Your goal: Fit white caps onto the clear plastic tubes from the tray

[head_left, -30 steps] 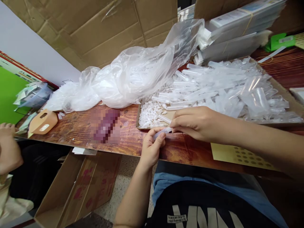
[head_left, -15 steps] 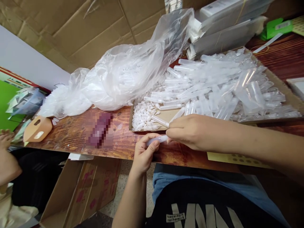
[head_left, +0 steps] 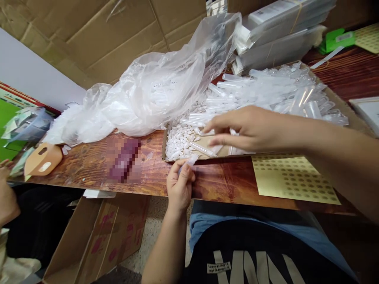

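Note:
Between the thumb and fingers of my left hand [head_left: 179,187] is a translucent plastic tube [head_left: 192,159], its end poking up past the thumb. My right hand [head_left: 244,128] hovers over the shallow cardboard tray [head_left: 164,150] with its fingers apart and nothing visible in them. Small white plastic pieces [head_left: 177,142] are heaped at the tray's left end. Many clear tubes [head_left: 266,85] fill its middle and right side, partly covered by my right hand and forearm. One tube [head_left: 203,149] lies separately near the tray's front edge.
A large clear plastic bag [head_left: 142,94] sprawls behind the tray. Stacked clear packages [head_left: 278,35] stand at the back. A yellow sticker sheet [head_left: 291,179] lies along the table's front edge. At left are an orange holder [head_left: 44,159] and another person's arm [head_left: 7,201].
My right hand has left the tube and moved up over the tray, its fingers spreading. My left hand keeps the tube, now tilted more upward. More of the yellow sheet shows.

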Demonstrator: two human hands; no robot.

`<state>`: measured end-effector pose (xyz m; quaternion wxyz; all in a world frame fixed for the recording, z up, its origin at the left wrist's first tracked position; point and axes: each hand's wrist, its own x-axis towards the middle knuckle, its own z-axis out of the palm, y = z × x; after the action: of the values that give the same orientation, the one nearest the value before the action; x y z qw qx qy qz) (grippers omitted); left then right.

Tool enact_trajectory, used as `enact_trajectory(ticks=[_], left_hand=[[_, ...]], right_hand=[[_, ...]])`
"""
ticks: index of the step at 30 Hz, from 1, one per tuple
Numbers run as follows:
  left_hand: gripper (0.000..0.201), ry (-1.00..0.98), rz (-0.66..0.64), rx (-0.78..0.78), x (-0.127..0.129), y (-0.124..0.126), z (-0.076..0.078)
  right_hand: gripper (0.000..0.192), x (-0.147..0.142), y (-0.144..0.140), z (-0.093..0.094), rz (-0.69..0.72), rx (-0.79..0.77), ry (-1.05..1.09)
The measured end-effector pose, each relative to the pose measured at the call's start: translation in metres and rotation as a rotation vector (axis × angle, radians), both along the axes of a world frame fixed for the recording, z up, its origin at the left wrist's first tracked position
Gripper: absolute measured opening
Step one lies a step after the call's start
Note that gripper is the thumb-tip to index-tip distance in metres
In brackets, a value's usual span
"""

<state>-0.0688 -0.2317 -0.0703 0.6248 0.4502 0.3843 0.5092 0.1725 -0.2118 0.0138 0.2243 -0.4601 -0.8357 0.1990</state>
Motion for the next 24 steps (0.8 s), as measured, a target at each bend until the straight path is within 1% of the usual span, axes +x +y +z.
enact_trajectory(ticks=[2,3,5,7,9,11,15,17,20,22,24], left_hand=[[0.046,-0.097,0.040,-0.005,0.002,0.002,0.002],[0.046,-0.126,0.051,-0.006,0.002,0.002,0.003],[0.046,-0.162,0.066,-0.010,0.002,0.003,0.003],[0.046,-0.189,0.076,-0.022,0.002,0.004,0.003],[0.047,-0.215,0.077,-0.037,0.002,0.004,0.003],[0.047,-0.236,0.070,-0.049,0.003,0.003,0.003],[0.052,-0.249,0.062,-0.049,0.003,0.004,0.003],[0.054,-0.242,0.061,-0.044,0.004,0.004,0.003],[0.057,-0.221,0.062,-0.040,0.004,0.005,0.002],[0.059,-0.211,0.058,-0.047,0.004,0.004,0.001],[0.061,-0.211,0.061,-0.052,0.005,0.004,-0.001]], right_hand=[[0.020,0.002,0.016,-0.004,-0.113,0.153,-0.096],[0.017,0.000,0.024,-0.007,-0.120,0.189,-0.173],[0.014,-0.012,0.040,-0.012,-0.071,0.186,-0.313],[0.016,-0.028,0.054,-0.015,-0.006,0.172,-0.430],[0.016,-0.043,0.065,-0.017,0.033,0.172,-0.508],[0.014,-0.055,0.074,-0.022,0.032,0.158,-0.547],[0.013,-0.063,0.085,-0.038,0.015,0.107,-0.539],[0.011,-0.061,0.086,-0.041,0.017,0.118,-0.518],[0.011,-0.052,0.079,-0.033,0.000,0.102,-0.461],[0.011,-0.043,0.069,-0.024,-0.011,0.065,-0.354],[0.008,-0.034,0.056,-0.016,0.027,0.056,-0.198]])
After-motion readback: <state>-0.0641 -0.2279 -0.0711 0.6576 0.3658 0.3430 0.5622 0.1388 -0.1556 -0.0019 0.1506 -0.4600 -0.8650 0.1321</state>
